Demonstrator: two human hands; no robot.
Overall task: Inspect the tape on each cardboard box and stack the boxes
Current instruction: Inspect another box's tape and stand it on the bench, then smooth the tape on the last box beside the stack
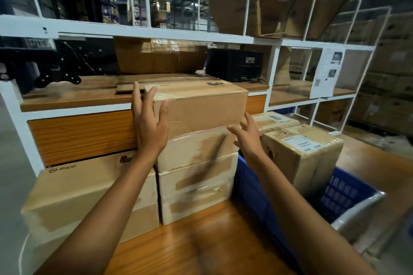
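Stack (196, 163) of 3 cardboard boxes rises from the back of a wooden tabletop (201, 243) in a warehouse, close against a white-framed shelf unit (156, 29). A person's left hand (149, 125) lies released, fingers straight and spread, flat on the near-left corner of the top box (201, 105). Its fingertips reach the upper edge, where clear tape (162, 94) glints. The right hand (248, 135) hovers at the stack's right side, level with the seam between the top box and the middle box (196, 147). Its fingers are loosely curved and grasp nothing; whether they touch the cardboard cannot be told. The bottom box (196, 192) rests on the tabletop, its front scuffed and patched like the middle one's. Just beside the stack on the left sits a larger carton printed PICO (89, 192). To the right, a blue plastic crate (344, 194) holds 2 more: a nearer labelled box (301, 154) and a farther labelled box (273, 120), each with a white shipping label. On the shelf behind stand a taped brown carton (161, 56) and a black device (234, 65). A printed sheet (328, 73) hangs from the frame at right.
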